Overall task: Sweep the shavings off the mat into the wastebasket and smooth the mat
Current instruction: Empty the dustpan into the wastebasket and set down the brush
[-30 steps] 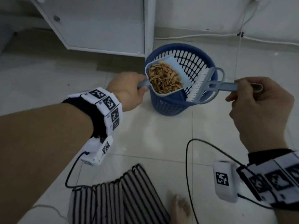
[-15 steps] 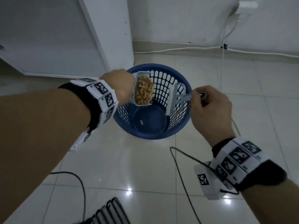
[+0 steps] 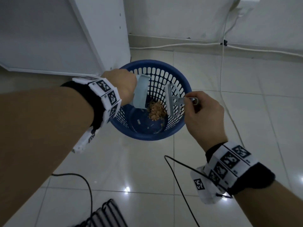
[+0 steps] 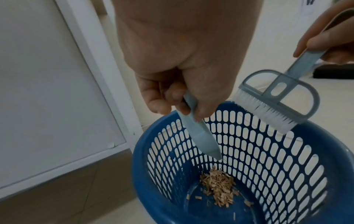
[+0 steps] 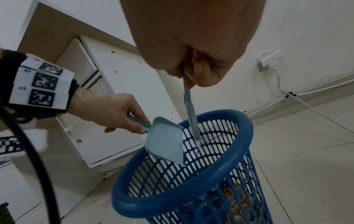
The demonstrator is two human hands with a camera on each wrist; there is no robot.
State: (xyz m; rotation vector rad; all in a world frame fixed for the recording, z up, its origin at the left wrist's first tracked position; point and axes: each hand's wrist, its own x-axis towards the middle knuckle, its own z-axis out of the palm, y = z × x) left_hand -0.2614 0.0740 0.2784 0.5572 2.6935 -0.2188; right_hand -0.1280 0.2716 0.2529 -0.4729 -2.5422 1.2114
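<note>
The left hand (image 3: 122, 86) grips the tipped dustpan (image 3: 141, 92) over the blue wastebasket (image 3: 144, 135); the right hand (image 3: 203, 112) grips the brush (image 3: 173, 100). Shavings (image 3: 155, 112) lie inside the basket; the striped mat (image 3: 105, 217) lies nearer the person.

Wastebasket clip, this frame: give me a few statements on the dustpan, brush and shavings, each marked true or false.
1. The left hand holds the dustpan tipped over the blue wastebasket. True.
2. The shavings still fill the dustpan. False: they lie on the wastebasket's bottom; the pan looks empty.
3. The right hand holds the brush by its handle. True.
4. The brush bristles press into the shavings. False: the brush hangs up near the rim.
5. The wastebasket has solid walls. False: they are slotted.
</note>
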